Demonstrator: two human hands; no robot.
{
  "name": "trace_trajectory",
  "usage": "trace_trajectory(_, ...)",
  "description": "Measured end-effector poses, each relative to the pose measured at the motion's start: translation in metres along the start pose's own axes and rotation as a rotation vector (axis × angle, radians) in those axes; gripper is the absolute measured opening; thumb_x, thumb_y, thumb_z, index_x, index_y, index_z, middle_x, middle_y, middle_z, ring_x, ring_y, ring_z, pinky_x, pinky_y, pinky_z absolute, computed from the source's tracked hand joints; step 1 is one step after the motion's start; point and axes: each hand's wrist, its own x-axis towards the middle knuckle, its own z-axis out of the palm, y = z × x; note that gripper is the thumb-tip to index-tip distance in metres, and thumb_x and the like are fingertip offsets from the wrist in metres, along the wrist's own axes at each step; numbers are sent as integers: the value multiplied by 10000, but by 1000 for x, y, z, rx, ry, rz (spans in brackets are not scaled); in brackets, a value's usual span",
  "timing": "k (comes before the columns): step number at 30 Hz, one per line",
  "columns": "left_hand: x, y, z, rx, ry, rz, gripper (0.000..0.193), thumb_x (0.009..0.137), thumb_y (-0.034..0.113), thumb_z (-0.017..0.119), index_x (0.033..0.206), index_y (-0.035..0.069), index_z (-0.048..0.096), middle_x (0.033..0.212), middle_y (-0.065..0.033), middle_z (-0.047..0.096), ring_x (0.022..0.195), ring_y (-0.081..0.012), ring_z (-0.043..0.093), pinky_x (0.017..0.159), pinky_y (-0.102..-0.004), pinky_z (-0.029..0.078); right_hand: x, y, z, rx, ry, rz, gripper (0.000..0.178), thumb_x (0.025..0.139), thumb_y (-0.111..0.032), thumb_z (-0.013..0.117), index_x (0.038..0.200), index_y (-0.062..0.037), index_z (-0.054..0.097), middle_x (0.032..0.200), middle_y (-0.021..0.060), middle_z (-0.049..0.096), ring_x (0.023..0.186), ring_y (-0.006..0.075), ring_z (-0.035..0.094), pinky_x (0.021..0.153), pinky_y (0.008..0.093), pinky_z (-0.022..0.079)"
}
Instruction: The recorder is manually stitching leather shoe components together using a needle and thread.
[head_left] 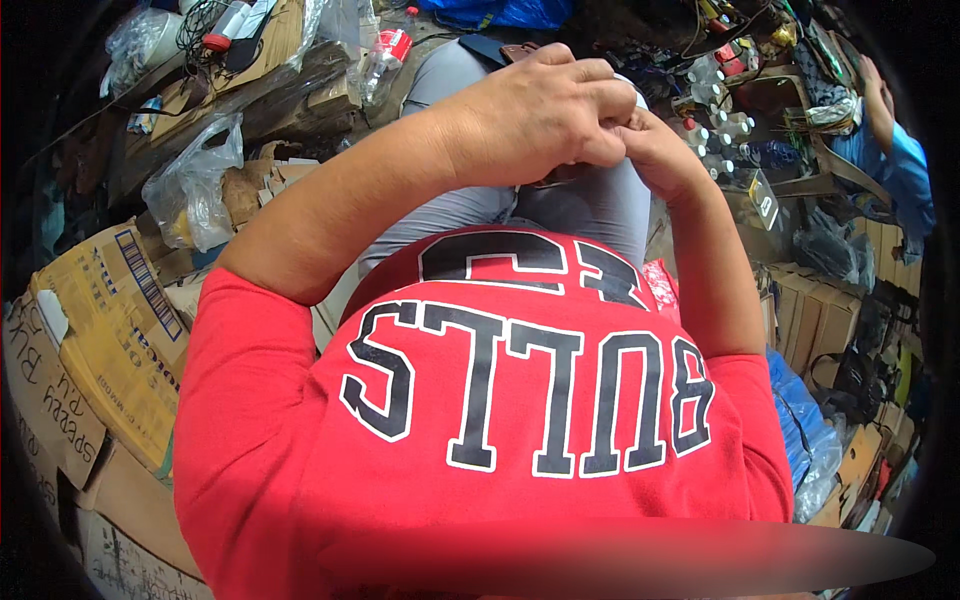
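My left hand point(565, 108) and my right hand point(655, 150) meet above my lap, their fingers bent and pressed together. Whatever they pinch is too hidden to name. Below the left hand, between my thighs, a dark brown item point(553, 177) shows only in part. Just past the left knuckles a piece of brown leather point(518, 52) peeks out beside a flat dark blue piece point(482, 50). Grey trousers point(430, 215) cover my legs under both hands.
Flattened cardboard boxes point(110, 320) lie on the left, near a clear plastic bag point(200, 190). A bottle with a red label point(388, 52) lies ahead. Several small capped bottles point(718, 135) stand to the right. Another person's arm in a blue sleeve point(905, 180) reaches in at far right.
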Motion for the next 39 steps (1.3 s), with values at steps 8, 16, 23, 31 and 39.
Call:
trace_trajectory(8, -11, -10, -1, -43, 26, -12, 76, 712, 177, 648, 785, 189, 629, 891, 14, 536, 907, -174, 532, 822, -334, 400, 10, -6, 4, -56, -226, 55, 261, 836, -162, 660, 1027, 15, 668, 958, 69, 688, 871, 129, 642, 836, 263, 490)
trace_trajectory(16, -13, -12, 0, -24, 5, 4, 117, 683, 164, 681, 785, 170, 623, 878, 4, 533, 903, -182, 536, 816, -346, 404, 23, 7, 16, -97, -8, 75, 266, 819, -246, 618, 944, -19, 679, 906, 28, 662, 862, 98, 585, 810, 241, 422)
trace_trajectory(23, -26, -8, -3, 22, -8, -46, 108, 684, 162, 668, 759, 145, 592, 871, -3, 527, 902, -185, 537, 803, -332, 400, 25, -3, 25, 52, -142, 58, 203, 806, -131, 639, 960, -7, 688, 892, 47, 687, 834, 100, 617, 809, 246, 450)
trace_trajectory(31, -42, 2, 16, -25, -77, -102, 94, 698, 142, 636, 690, 123, 544, 875, -12, 548, 905, -185, 540, 808, -336, 396, 41, 23, 54, -585, 244, -100, 217, 703, -151, 736, 882, -36, 689, 773, 63, 698, 682, 132, 642, 603, 311, 506)
trace_trajectory(39, -83, -5, 7, -31, 165, -423, 302, 643, 40, 750, 926, 122, 682, 900, -53, 612, 822, -231, 591, 789, -349, 412, 23, 32, 52, -788, 414, -194, 157, 711, -130, 676, 823, -24, 643, 770, 165, 636, 704, 314, 612, 640, 369, 477)
